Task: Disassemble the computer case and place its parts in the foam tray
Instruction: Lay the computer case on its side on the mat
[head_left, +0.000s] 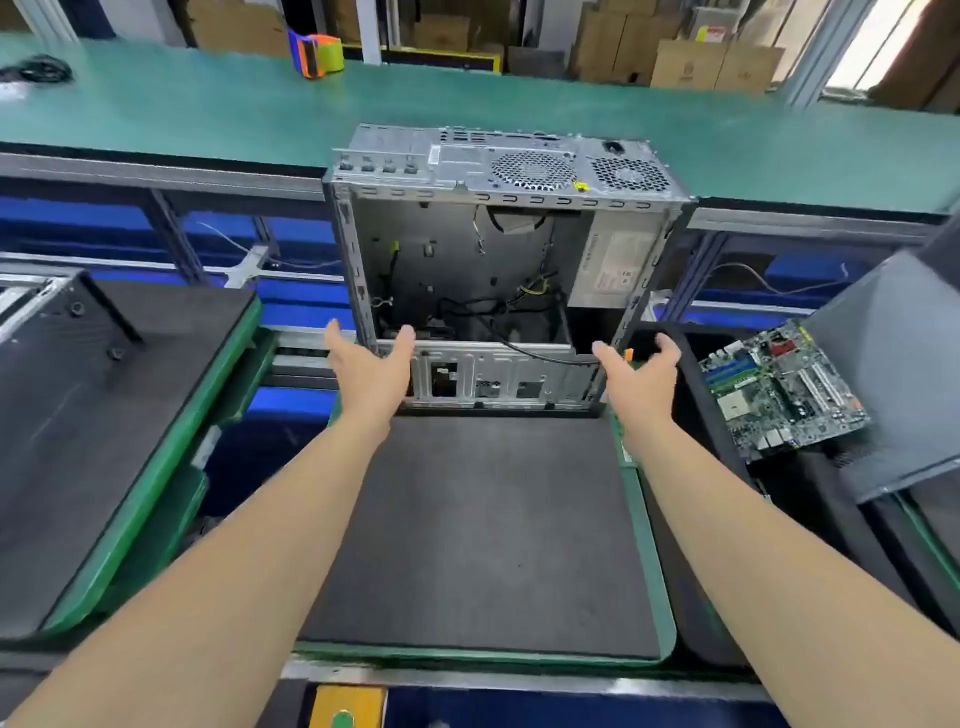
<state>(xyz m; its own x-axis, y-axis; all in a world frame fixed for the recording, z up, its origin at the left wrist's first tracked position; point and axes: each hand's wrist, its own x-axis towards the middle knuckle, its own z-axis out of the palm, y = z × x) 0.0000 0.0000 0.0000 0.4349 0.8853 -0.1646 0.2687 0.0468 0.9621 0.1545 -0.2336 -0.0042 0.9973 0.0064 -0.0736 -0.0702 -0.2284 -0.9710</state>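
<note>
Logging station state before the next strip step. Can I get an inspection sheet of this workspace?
Surface: dark foam tray with a green rim, bare in front of the case.
Job's things: computer case stands open at the tray's far edge, power supply inside; motherboard lies out to the right.
Clutter: tape dispenser on the green bench.
Hands: left hand and right hand open, at the case's lower corners; contact cannot be told.
Cables: black cable loose inside the case; cable coil on the bench.
Surroundings: cardboard boxes behind the bench.
</note>
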